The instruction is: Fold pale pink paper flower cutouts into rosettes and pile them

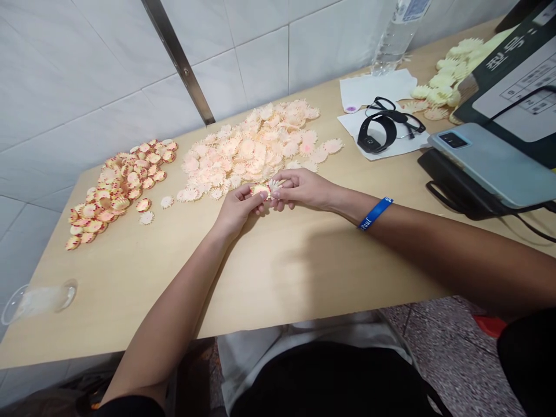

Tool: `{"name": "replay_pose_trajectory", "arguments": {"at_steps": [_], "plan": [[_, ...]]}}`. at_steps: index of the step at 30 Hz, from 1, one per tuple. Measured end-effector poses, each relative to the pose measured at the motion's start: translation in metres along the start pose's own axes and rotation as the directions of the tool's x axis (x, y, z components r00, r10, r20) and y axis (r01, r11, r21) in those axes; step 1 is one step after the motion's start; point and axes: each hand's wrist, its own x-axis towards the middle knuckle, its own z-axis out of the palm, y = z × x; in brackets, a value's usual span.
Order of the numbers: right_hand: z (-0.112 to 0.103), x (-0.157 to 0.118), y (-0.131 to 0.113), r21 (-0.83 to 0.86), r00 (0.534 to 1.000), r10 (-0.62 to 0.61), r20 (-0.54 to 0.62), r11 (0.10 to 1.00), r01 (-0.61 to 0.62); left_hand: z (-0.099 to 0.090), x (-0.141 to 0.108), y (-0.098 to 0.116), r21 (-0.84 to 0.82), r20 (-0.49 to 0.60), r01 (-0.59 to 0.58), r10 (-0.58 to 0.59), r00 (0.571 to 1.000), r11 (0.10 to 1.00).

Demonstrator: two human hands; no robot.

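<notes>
My left hand (237,209) pinches a small yellow flower-shaped disc with red edges (259,189) between thumb and fingers. Close against it, my right hand (306,188) grips a pale, jagged-edged flower piece (274,185) by its rim. The two pieces meet or nearly meet; my fingertips hide exactly where. Behind my hands spreads a large heap of pale pink flower pieces (247,149). Off to the left lies a pile of red-edged flower discs (125,179). One red-edged disc (143,205) and two pale pieces (167,201) sit loose between the heaps.
A clear plastic cup (41,301) lies on its side at the table's left end. To the right are a black wristband (377,132), glasses (412,123), a water bottle (393,43), a phone (499,165) on a black object, and yellowish flower pieces (447,72). Tiled wall (260,58) stands behind.
</notes>
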Motion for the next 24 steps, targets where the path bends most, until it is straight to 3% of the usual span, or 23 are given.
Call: {"name": "replay_pose_trajectory", "arguments": {"at_steps": [12, 24], "plan": [[-0.0034, 0.0003, -0.0019, 0.008, 0.999, -0.016, 0.032, 1.0, 0.016, 0.0017, 0.0003, 0.0019, -0.083, -0.012, 0.016, -0.018, 1.0, 0.996], [-0.0035, 0.0016, 0.0015, 0.018, 0.999, -0.028, -0.039, 0.999, 0.029, -0.0002, -0.0004, 0.0005, -0.044, 0.002, 0.035, -0.035, 0.999, 0.998]]}}
